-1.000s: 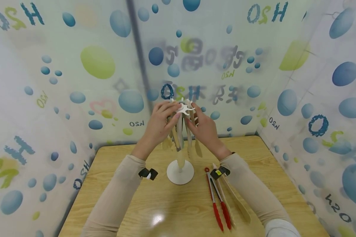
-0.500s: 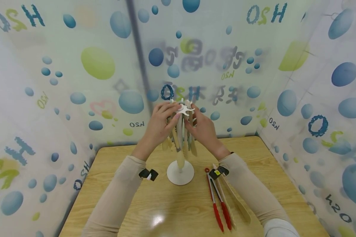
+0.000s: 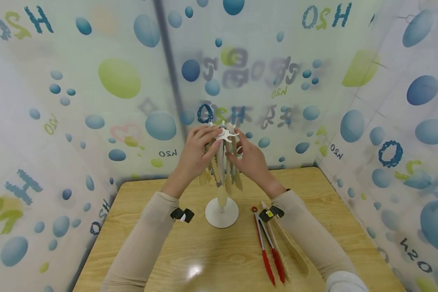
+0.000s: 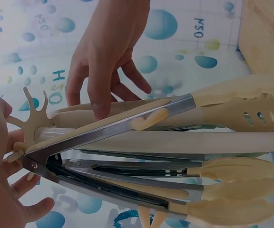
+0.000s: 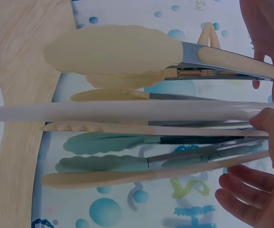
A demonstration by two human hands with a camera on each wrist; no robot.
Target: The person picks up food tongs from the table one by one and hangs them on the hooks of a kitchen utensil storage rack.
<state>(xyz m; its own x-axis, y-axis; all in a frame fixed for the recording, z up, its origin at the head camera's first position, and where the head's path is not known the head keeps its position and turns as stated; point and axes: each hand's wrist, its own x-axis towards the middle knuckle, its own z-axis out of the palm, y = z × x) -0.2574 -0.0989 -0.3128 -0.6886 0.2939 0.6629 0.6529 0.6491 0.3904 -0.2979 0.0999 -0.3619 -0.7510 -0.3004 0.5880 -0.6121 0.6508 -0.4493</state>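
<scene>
A white utensil rack (image 3: 222,219) stands upright on the table, hung with several tongs and beige utensils. My left hand (image 3: 195,150) grips its hooked top (image 3: 228,135) from the left, fingers over it and thumb below. On the right side, my right hand (image 3: 252,158) holds hanging beige utensils by the upper handle, thumb on the near side. In the left wrist view, a beige slotted utensil (image 4: 260,114) hangs near that hand. Beige-tipped tongs (image 4: 241,171) hang beside the pole. Green-tipped tongs (image 5: 103,142) and a flat beige utensil (image 5: 99,179) show in the right wrist view.
Red-handled tongs (image 3: 266,239) lie on the wooden table (image 3: 168,251), right of the rack's base. Next to them, partly under my right forearm, are long beige utensils (image 3: 295,253). Patterned curtain walls (image 3: 131,97) stand behind and at both sides of the table.
A hanging beige utensil under my right hand has swung slightly left, towards the pole. My right thumb has shifted a little left. The left hand stays on the rack's top.
</scene>
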